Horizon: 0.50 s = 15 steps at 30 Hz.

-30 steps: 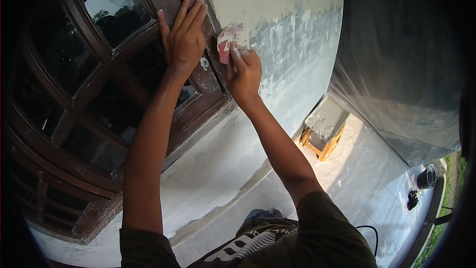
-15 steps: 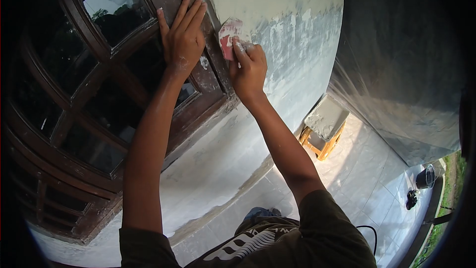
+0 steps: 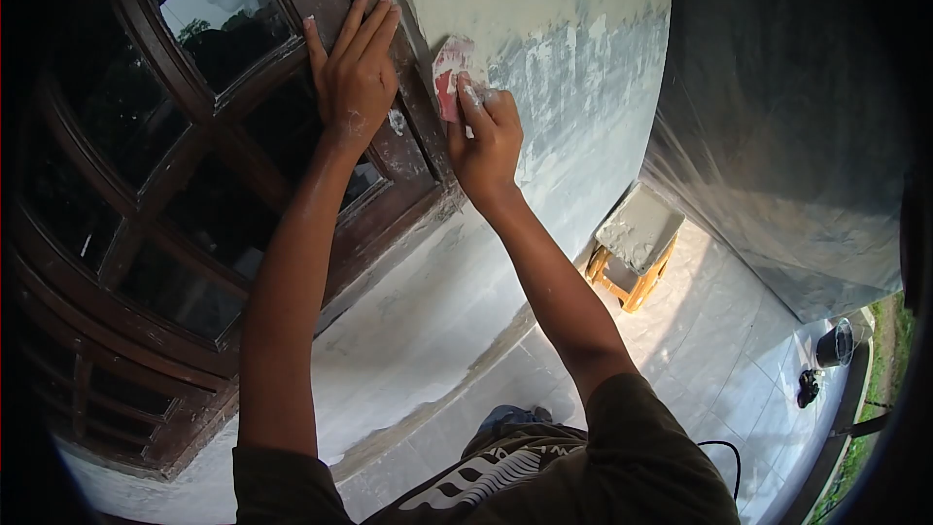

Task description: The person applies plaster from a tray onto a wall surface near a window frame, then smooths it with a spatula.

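My left hand (image 3: 358, 78) lies spread on the dark brown wooden window frame (image 3: 413, 151), fingers apart and pointing up. Just right of the frame, my right hand (image 3: 486, 141) grips a red putty scraper (image 3: 447, 87), its face smeared with whitish filler. The scraper rests against the wall (image 3: 544, 0) along the edge of the window frame. White smears show on my right thumb and fingers. On the wall beside my right hand, pale filler covers part of a grey-blue surface in streaks.
A tray of grey-white filler (image 3: 641, 228) sits on a yellow-brown stool (image 3: 637, 287) by the wall. A dark plastic sheet (image 3: 787, 136) hangs at the right. A black bucket (image 3: 833, 345) and a small black item (image 3: 808, 388) stand on the tiled floor (image 3: 709, 331).
Almost nothing differs. Both hands keep their places, the scraper still against the wall by the frame; the view has shifted very slightly.
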{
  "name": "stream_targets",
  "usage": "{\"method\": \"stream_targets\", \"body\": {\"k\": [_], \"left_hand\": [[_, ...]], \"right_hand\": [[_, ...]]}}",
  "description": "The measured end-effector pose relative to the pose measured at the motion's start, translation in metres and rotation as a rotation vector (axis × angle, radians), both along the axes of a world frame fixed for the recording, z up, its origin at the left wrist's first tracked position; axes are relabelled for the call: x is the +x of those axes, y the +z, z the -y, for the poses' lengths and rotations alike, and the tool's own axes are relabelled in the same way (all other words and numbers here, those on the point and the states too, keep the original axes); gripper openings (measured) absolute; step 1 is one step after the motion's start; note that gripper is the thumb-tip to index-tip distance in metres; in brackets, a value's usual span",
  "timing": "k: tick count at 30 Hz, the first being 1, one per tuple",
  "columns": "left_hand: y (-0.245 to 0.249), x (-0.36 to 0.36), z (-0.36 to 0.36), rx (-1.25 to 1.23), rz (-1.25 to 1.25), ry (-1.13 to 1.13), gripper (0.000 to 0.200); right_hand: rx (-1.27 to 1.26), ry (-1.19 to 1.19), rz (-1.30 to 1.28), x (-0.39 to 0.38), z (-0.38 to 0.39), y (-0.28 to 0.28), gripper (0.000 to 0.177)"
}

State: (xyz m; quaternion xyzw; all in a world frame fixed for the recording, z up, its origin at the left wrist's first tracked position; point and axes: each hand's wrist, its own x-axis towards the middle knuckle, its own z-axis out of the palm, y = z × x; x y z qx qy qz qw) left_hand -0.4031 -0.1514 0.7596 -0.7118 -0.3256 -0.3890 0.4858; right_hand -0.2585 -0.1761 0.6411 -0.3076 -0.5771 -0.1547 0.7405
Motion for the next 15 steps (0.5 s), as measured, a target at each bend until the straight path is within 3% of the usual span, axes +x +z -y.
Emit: {"method": "stream_targets", "body": {"k": [4,9,10,13,15], "left_hand": [[-0.001,0.001,-0.001,-0.012,0.000,0.008,0.045],[-0.001,-0.001,-0.002,0.003,-0.001,0.005,0.046],[-0.001,-0.001,-0.002,-0.001,-0.002,0.002,0.046],[0.000,0.000,-0.002,-0.002,0.004,-0.001,0.045],[-0.001,0.000,0.000,-0.004,0.009,0.000,0.045]], "right_hand": [[-0.019,-0.037,0.071,-0.015,-0.005,-0.022,0.053],[-0.182,0.208,0.166,-0.028,0.052,-0.087,0.056],[-0.101,0.237,0.149,-0.027,0.055,-0.091,0.057],[0.049,0.270,0.108,-0.005,0.042,-0.062,0.056],[0.135,0.144,0.084,0.011,0.022,-0.027,0.054]]}}
